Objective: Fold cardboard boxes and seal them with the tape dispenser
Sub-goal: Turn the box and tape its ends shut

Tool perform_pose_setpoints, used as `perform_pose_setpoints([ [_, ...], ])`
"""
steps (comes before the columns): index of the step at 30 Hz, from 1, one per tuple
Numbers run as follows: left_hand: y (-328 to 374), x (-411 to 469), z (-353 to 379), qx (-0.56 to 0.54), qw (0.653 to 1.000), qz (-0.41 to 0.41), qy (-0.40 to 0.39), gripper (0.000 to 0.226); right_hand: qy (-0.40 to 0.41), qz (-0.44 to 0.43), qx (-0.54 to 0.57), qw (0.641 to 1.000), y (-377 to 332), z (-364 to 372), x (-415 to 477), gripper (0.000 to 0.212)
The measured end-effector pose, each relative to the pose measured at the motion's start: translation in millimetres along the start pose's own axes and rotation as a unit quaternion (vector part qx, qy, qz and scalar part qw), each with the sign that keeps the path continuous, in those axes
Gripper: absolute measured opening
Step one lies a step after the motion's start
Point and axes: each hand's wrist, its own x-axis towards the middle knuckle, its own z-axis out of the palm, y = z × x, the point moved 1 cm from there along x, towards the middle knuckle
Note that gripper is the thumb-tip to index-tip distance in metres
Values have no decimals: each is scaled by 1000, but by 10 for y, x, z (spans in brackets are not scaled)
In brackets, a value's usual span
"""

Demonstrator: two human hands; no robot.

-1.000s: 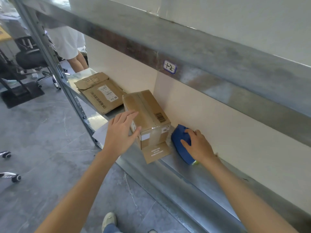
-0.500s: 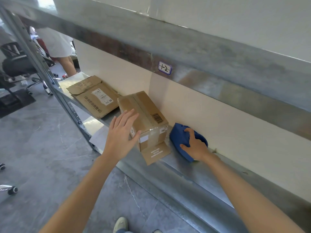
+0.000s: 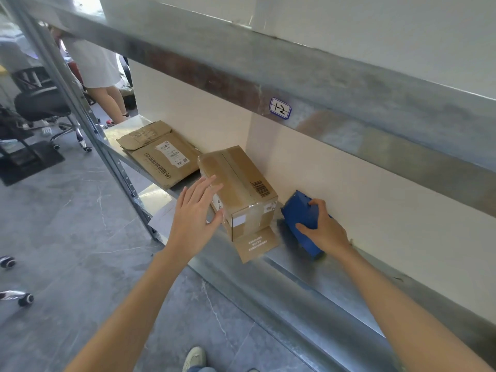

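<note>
nearest, the left hand (image 3: 194,218) is spread flat, fingers straight, holding nothing, at the left side of the box (image 3: 239,183), thumb by the near corner; whether the palm truly bears on the cardboard i cannot tell. the right hand (image 3: 326,232) grasps the blue dispenser (image 3: 300,218), fingers over its top and thumb on the near face, and the tool rests on the metal shelf (image 3: 308,267) just right of the box. the box stands on that shelf close to the wall, its top seam already under tape, but at the near end a flap (image 3: 256,244) lies open, flat on the shelf toward the edge. the step in hand looks like closing and taping that end. to do it well, the left palm should press firmly on the side so the light box cannot slide on the slick metal, then the fingers should fold the flap up flush and pin it there. the dispenser should come in from the right, start its tape on the top face, and run down over the end seam in one straight pull, centred, with the left fingers kept clear of the blade. a loose flap or a shifting box would likely wrinkle the tape. farther left on the same shelf a flat box (image 3: 161,154) lies not yet folded.
</note>
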Motion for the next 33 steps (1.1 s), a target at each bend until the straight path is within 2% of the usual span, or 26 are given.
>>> perform_pose_setpoints([
  [3,30,28,3,-10,1000,2,11,47,35,-42,11,998,-18,-157,-32,55],
  [10,206,137,23,-69,998,-3,-4,41,40,-144,50,987,-152,-585,-352,63],
  [14,388,240,9,-141,990,-5,-29,38,4,-197,67,978,-368,-757,-529,82],
  [19,530,373,-27,-183,980,28,-68,35,-55,-230,-46,970,-557,-772,-629,77],
  [26,596,334,-104,-251,950,32,-182,49,-102,-274,-89,952,-662,-690,-689,78],
  [29,614,287,-127,-278,942,19,-186,54,-101,-285,-106,947,-678,-644,-707,77],
  [33,589,261,-110,-264,949,12,-170,58,-95,-315,-125,936,-699,-612,-737,76],
])
